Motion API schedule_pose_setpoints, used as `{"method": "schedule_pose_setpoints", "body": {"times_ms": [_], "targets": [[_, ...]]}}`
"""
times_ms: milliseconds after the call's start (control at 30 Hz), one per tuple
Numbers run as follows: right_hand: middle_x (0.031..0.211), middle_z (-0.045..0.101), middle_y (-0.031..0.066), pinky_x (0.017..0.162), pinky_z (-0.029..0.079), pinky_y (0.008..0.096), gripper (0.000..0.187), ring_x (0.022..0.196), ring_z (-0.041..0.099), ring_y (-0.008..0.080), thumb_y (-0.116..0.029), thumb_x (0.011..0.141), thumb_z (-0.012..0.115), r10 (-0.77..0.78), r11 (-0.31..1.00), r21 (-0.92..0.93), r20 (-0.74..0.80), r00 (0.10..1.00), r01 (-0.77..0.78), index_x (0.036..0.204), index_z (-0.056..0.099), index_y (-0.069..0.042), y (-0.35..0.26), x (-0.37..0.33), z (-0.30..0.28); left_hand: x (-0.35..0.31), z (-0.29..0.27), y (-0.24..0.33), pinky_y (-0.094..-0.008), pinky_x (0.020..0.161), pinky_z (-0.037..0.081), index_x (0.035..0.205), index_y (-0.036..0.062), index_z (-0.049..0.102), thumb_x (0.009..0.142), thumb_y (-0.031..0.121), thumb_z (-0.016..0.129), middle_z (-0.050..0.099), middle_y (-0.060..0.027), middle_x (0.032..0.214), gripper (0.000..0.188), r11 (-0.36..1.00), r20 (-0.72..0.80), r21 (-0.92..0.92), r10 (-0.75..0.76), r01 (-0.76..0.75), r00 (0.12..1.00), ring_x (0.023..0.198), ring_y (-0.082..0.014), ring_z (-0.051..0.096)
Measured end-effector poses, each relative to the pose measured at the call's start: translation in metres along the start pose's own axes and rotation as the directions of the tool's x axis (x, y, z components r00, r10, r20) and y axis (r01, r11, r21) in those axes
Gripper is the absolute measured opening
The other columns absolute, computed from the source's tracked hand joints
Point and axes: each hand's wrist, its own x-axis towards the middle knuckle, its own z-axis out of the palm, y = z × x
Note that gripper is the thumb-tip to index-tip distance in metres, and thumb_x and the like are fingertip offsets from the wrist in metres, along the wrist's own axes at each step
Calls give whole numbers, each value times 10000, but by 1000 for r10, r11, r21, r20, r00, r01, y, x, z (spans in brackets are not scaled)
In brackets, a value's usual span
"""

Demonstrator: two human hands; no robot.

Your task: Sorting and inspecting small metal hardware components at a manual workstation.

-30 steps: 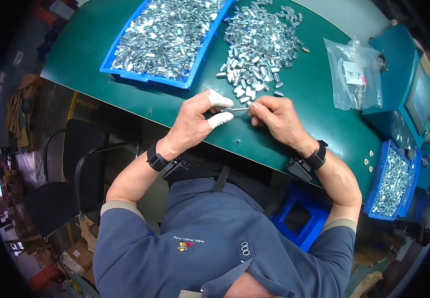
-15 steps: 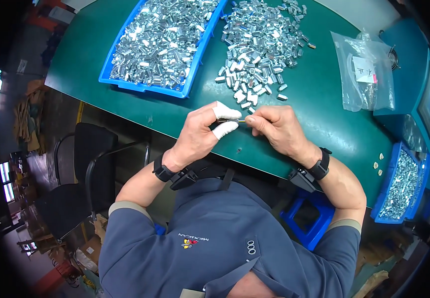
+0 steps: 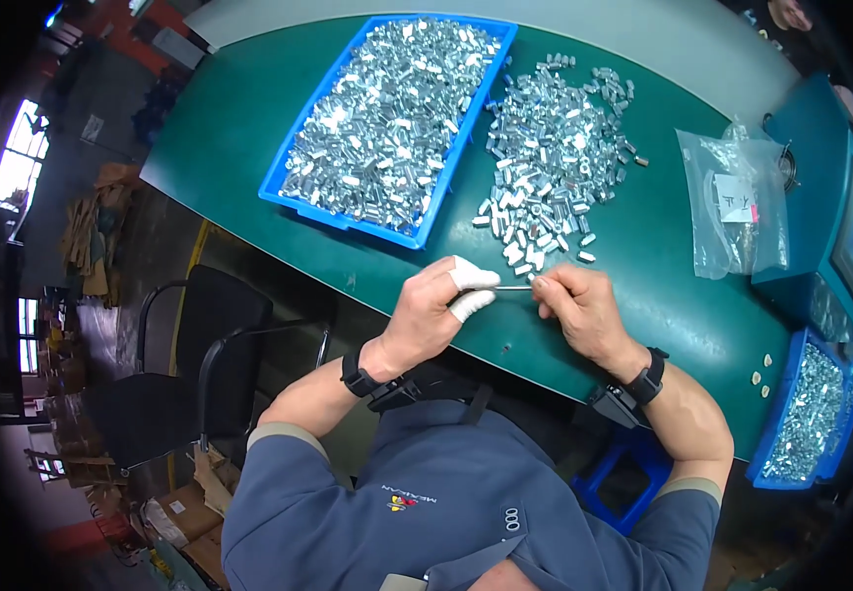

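Note:
My left hand (image 3: 428, 307), with white covers on its thumb and forefinger, is closed on a thin metal rod (image 3: 515, 288). From those fingertips the rod runs across to my right hand (image 3: 584, 310), whose thumb and fingers are pinched together at its other end. Whatever else the right fingers hold is hidden. Both hands are over the near part of the green table (image 3: 279, 236). Just beyond them lies a spread pile of small shiny hexagonal metal pieces (image 3: 555, 158). A blue tray (image 3: 412, 239), heaped with similar pieces, stands farther left.
A clear plastic bag (image 3: 737, 236) with a label lies at the right, beside a teal machine (image 3: 825, 217) with a screen. A smaller blue bin (image 3: 766, 478) of metal pieces sits at the right edge, near several small pale pieces. A black chair (image 3: 225, 320) stands at left.
The gap between my two hands has widened, and more of the rod shows between them. The whole view has shifted, so the table sits lower and farther right.

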Motion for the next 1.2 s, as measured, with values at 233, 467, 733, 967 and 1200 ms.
{"method": "schedule_pose_setpoints", "body": {"times_ms": [233, 467, 733, 967, 1200], "targets": [[700, 651, 9, 559, 414, 248, 266, 622, 553, 58, -209, 1036, 648, 24, 995, 103, -42, 999, -19, 859, 697, -17, 9, 1, -2, 67, -84, -13, -375, 746, 549, 1011, 50, 733, 869, 41, 771, 719, -122, 933, 147, 923, -142, 377, 134, -71, 981, 837, -303, 693], [665, 649, 0, 538, 402, 256, 269, 598, 536, 53, -229, 1026, 660, 4, 992, 129, -41, 999, 1, 855, 704, -26, 7, 6, -4, 170, -150, -56, -435, 866, 538, 1214, 79, 703, 908, 227, 769, 680, -164, 1076, 346, 708, -53, 707, 47, 5, 997, 1023, -353, 671], [667, 648, 2, 559, 421, 254, 266, 616, 555, 56, -221, 1026, 660, 15, 983, 181, -26, 1000, -10, 867, 700, -11, 7, 2, -5, 98, -137, -1, -436, 915, 534, 1329, 83, 642, 848, 329, 820, 646, -163, 1199, 568, 598, 156, 795, -49, -96, 987, 1087, -365, 645], [739, 652, -5, 611, 453, 224, 290, 666, 571, 55, -247, 1059, 622, 60, 962, 272, -114, 992, -27, 901, 686, -13, 9, 5, -8, 50, -46, 17, -396, 859, 562, 1263, 64, 670, 808, 109, 820, 665, -119, 1191, 482, 766, 345, 578, 84, -282, 935, 1026, -320, 666], [733, 652, -2, 608, 447, 227, 282, 668, 571, 53, -245, 1055, 633, 60, 960, 278, -121, 991, -24, 906, 695, -14, 13, 5, -7, 61, -10, -9, -394, 759, 548, 1145, 30, 677, 816, 72, 764, 630, -113, 1046, 343, 658, 278, 682, 170, -319, 946, 907, -297, 641]]}}
